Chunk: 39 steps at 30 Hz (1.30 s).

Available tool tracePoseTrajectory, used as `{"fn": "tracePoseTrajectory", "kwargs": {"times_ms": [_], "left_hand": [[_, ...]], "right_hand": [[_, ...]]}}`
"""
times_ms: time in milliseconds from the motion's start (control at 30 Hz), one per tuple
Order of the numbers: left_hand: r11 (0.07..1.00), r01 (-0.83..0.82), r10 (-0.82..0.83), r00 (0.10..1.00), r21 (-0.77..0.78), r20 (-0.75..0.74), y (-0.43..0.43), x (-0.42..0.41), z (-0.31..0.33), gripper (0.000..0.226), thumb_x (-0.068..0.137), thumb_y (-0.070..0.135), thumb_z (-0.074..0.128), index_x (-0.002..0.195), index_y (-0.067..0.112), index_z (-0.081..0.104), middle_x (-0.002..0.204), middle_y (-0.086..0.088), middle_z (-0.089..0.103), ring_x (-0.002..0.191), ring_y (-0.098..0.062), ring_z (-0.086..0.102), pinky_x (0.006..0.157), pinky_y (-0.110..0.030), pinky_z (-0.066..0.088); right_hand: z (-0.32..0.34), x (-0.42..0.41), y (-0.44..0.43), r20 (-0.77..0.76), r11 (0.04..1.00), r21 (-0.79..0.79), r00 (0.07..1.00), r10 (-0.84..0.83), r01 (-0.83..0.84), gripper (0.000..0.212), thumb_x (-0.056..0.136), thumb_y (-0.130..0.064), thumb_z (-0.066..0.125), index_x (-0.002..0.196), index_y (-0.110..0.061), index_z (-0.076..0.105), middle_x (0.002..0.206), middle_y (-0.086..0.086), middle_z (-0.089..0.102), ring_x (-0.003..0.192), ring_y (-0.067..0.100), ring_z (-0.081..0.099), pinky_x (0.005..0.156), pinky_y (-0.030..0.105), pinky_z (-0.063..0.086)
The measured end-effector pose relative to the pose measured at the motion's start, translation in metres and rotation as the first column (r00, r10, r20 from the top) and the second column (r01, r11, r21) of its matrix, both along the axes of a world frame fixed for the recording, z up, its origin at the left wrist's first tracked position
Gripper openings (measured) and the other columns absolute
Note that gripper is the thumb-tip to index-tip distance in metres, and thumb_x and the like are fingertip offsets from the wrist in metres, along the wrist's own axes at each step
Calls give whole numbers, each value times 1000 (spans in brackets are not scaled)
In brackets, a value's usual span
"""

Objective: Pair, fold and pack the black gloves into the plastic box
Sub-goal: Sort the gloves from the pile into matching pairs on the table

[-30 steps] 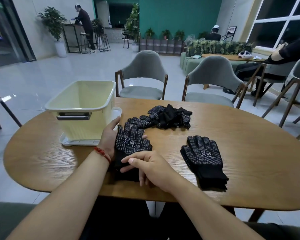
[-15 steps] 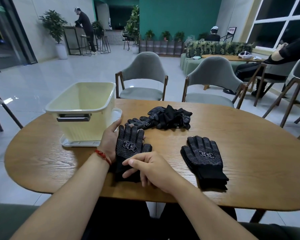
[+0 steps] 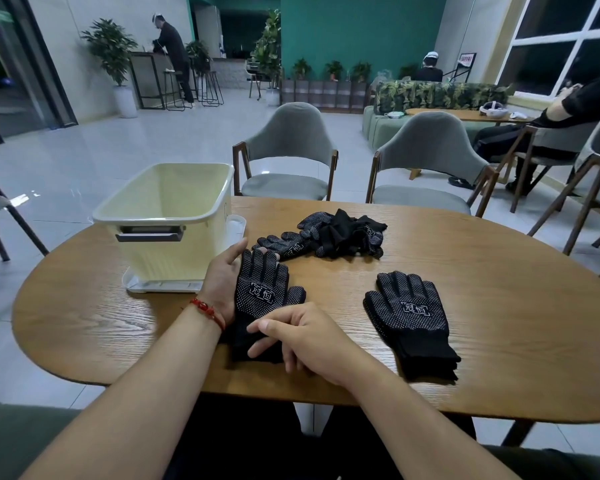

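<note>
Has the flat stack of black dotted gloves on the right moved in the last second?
No. The flat stack of black dotted gloves sits where it was against the oval wooden table's near edge.

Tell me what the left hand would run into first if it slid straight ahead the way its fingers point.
Most likely the clear lid jutting out from under the plastic box, just beyond the left hand. The glove pile lies right of that line; depth is hard to judge.
</note>
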<state>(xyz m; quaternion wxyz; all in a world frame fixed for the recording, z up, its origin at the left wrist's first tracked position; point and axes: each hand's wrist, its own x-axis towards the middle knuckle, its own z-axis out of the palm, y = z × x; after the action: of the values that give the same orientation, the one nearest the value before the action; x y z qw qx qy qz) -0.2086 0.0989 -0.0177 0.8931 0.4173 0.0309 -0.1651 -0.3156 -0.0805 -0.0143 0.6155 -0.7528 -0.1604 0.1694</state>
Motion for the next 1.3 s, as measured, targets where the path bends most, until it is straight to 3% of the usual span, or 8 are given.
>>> {"fn": "tracePoseTrajectory", "kwargs": {"times_ms": [333,467,567,633,700,833,1033,1300], "left_hand": [[997,-60,60,998,49,7,-2,-5,4,53,100,34,61,141,2,58,116,-15,69,120,-38,61,113,-58,46],[949,-219,165,958,227,235,-10,-11,9,28,111,17,44,117,9,70,109,4,80,96,-7,76,79,-25,62],[803,-397,212,887,445,409,-4,-6,6,35,111,5,43,143,6,57,118,35,65,107,23,59,101,-10,47],[749,-452,218,859,485,464,0,-10,10,48,112,9,44,159,10,40,138,28,58,129,16,51,120,-20,36],[690,-514,224,821,510,525,2,-17,13,48,112,10,41,160,14,39,147,14,59,136,10,50,114,-11,37],[582,-588,160,760,562,630,8,-37,13,45,111,7,40,153,22,48,144,12,63,113,8,61,93,-3,43],[361,-617,-84,725,699,684,18,-59,6,38,108,8,47,137,26,63,129,16,70,122,5,60,106,-15,43],[8,-448,-371,829,894,418,-17,-38,18,45,108,15,41,152,14,50,153,-9,55,141,-25,50,114,-29,36]], "right_hand": [[1,-1,1,10,1000,-23,1000,4,-4,24,109,-23,59,116,-11,79,98,6,84,45,13,50,44,21,39],[1,-1,0,10,999,-31,1000,12,-11,24,109,-24,59,117,-13,79,98,5,84,46,13,51,45,21,40],[1,0,-1,8,999,-31,1000,15,-15,24,109,-24,59,117,-14,79,98,4,84,46,13,51,47,21,40],[2,1,-2,0,1000,-23,1000,13,-13,24,109,-25,59,117,-14,79,97,5,84,47,13,51,47,21,40],[2,1,-2,-5,1000,-16,1000,6,-6,23,110,-23,58,117,-13,78,97,7,84,46,13,50,47,21,40],[1,4,-2,-16,1000,4,1000,-7,7,22,110,-20,57,116,-13,77,92,11,83,44,12,49,45,21,37],[-3,3,-3,-16,976,180,993,-120,121,46,114,-37,47,99,-11,82,47,14,51,32,14,35,36,20,29],[-6,11,-21,-321,675,520,852,-414,524,56,113,-44,45,63,-19,38,49,4,30,36,13,23,36,20,17]]}}
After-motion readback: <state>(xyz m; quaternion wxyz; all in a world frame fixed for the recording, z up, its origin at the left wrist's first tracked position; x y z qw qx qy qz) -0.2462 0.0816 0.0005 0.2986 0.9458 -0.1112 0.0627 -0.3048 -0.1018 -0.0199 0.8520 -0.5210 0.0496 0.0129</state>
